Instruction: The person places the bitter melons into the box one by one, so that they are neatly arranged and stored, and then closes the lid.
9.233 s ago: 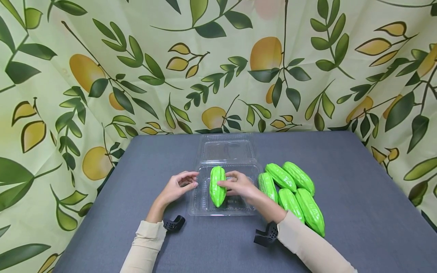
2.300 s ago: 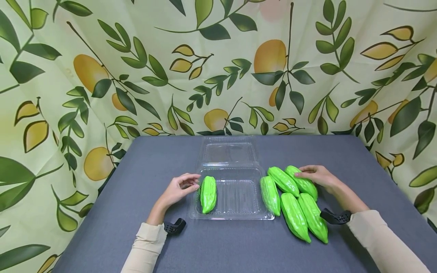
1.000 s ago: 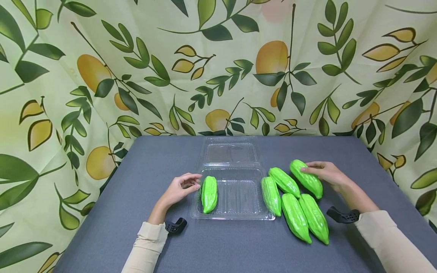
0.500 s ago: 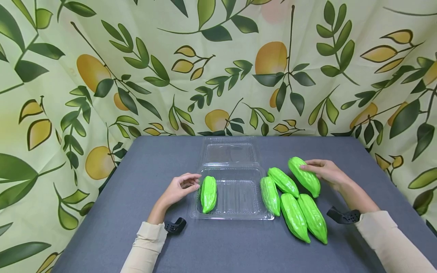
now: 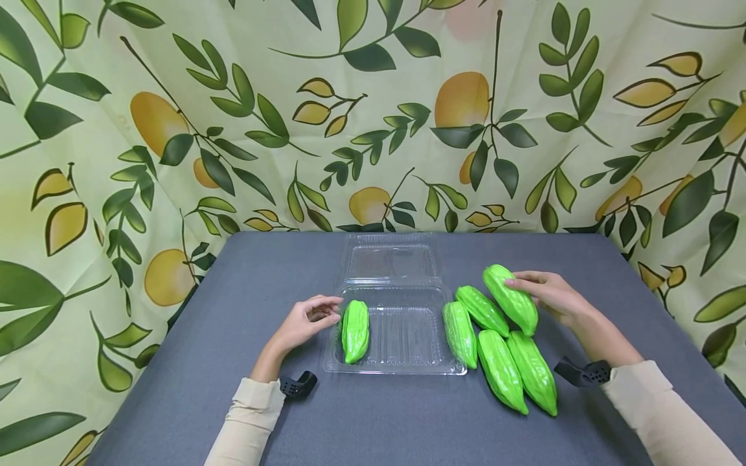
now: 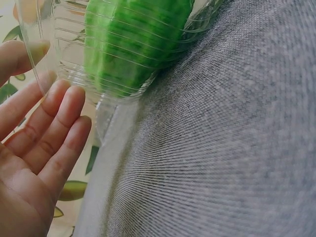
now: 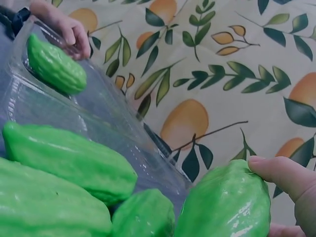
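My right hand [image 5: 553, 296] pinches a bright green ridged bitter melon [image 5: 509, 299] between thumb and fingers, tilted above the back of a pile. In the right wrist view, the thumb [image 7: 281, 173] presses on that melon's upper end. A clear plastic clamshell box [image 5: 408, 340] lies unfolded at the middle, one bitter melon [image 5: 355, 333] lengthwise along its left side. At the box's left rim my left hand [image 5: 304, 323] stays with loosely bent fingers, holding nothing. In the left wrist view, its fingertips [image 6: 74, 96] are right at the clear wall.
Several more bitter melons lie right of the box; the leftmost melon [image 5: 460, 334] overlaps its right rim. The box's lid [image 5: 392, 259] is folded back flat toward the rear. Behind the grey table [image 5: 280, 259] hangs a leaf-and-fruit patterned cloth [image 5: 326, 149].
Earlier, my right hand set a bitter melon into the box's left side and let go. It then took another from the pile, raised it and shifted slightly left. My left hand stayed put.
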`<state>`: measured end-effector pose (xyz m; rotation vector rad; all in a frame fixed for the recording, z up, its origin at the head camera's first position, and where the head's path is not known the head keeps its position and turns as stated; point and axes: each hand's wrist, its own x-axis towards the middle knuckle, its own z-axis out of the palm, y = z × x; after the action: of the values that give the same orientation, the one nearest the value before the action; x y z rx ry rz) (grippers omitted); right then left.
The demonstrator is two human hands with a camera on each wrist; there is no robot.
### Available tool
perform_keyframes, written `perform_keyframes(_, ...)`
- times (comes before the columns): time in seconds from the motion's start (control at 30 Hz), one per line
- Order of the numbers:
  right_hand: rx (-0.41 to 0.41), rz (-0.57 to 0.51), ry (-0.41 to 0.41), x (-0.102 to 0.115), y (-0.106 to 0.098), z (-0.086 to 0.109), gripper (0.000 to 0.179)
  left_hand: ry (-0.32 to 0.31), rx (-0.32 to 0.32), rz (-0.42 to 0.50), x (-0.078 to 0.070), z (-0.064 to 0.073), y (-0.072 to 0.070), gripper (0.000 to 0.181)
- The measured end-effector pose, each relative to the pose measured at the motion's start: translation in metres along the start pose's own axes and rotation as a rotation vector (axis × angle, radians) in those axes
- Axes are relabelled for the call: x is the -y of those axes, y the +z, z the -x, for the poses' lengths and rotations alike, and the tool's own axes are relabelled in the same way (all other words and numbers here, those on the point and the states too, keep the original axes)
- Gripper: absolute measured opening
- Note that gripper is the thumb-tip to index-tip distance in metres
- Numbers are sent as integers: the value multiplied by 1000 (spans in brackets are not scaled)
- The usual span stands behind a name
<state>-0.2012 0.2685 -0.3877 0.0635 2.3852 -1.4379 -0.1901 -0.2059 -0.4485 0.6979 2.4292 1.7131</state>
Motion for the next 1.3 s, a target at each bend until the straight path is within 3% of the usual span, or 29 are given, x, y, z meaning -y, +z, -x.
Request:
perform_keyframes(0.33,81,-71,-22,8,12,3,76,0,-1,6,1,0,0,36)
perform_keyframes(0.67,108,-149,-46,16,26,6,76,-2,-2,3,1,0,1,36)
perform_keyframes(1.3,143,-168,-37,33,44,6,79,-2,-5,-7,1,-1,0,36)
